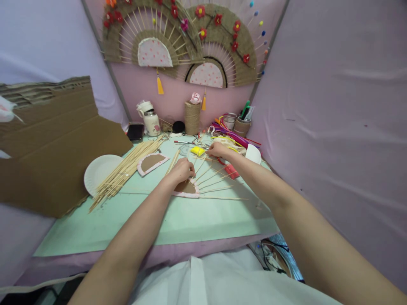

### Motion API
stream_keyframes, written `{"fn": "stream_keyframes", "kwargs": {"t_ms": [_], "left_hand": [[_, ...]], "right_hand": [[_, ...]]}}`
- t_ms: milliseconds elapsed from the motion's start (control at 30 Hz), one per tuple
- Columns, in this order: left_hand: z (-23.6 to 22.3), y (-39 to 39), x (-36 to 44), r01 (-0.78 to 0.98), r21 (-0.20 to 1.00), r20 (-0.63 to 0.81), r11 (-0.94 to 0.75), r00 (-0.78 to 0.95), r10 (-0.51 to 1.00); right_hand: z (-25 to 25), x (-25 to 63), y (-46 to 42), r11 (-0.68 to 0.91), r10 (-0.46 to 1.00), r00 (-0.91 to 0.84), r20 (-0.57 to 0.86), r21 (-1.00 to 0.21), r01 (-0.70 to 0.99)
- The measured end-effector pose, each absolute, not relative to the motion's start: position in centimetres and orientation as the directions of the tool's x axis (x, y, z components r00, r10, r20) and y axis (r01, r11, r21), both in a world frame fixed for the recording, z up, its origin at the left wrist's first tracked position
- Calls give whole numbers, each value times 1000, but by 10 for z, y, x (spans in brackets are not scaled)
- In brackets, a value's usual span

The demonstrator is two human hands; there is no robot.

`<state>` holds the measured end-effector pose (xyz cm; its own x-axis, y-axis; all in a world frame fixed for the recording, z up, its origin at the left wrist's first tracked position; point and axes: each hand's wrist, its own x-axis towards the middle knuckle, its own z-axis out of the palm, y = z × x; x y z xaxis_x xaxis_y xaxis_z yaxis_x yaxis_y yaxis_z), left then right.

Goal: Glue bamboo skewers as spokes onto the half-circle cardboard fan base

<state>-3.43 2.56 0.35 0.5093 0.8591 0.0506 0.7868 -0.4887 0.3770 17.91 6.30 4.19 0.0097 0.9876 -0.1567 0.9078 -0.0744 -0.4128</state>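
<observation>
A half-round piece of brown cardboard [182,187] with a pinkish-white edging lies on the table. Several thin wooden skewers [212,183] fan out from its curved edge. My left hand [183,170] is over the cardboard, fingers closed at the lower end of one skewer. My right hand [218,149] pinches around the far end of that skewer, though the fingers partly hide it. Close to my right hand are a yellow packet [197,151] and a red packet [231,171].
A second edged cardboard half-round [151,162] lies left, beside a pile of skewers [130,167] overlapping a white paper plate [100,171]. A large cardboard sheet [60,148] leans at left. Behind stand a bottle [151,123], a twine roll [192,118] and colourful pipe cleaners [233,134].
</observation>
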Motion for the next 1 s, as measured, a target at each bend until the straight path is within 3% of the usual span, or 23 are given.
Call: {"fn": "stream_keyframes", "kwargs": {"t_ms": [1000], "left_hand": [[6,21,-32,795,361,1,-487,522,853]], "right_hand": [[42,177,60,-128,985,73,-154,-384,915]]}}
